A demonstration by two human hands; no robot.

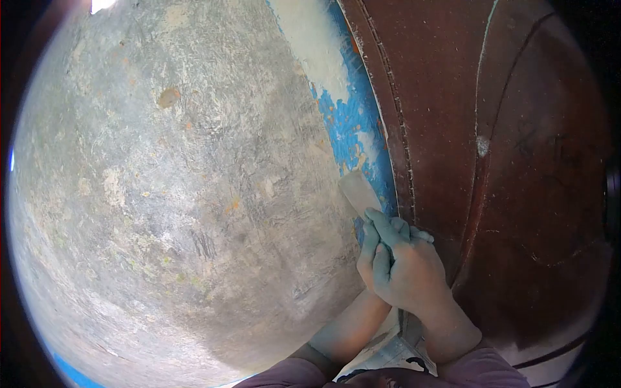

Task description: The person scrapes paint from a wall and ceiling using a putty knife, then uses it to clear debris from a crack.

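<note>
A scraper with a flat, pale grey blade (360,193) is held in my two hands, its edge against the wall at the strip of blue paint (349,132). My right hand (414,268) is closed around it, with a finger stretched along the base of the blade. My left hand (366,257) is closed too, tucked beside and partly under the right one. The handle is hidden by the fingers. Flaked edges and pale patches break up the blue paint, and a larger off-white area (317,45) covers the strip higher up.
Rough grey bare wall (194,181) with pale and orange specks fills the left side. To the right stands a dark brown panel (440,97) with curved grooves, close beside the blue strip. A light-coloured surface (381,355) shows below, between my forearms.
</note>
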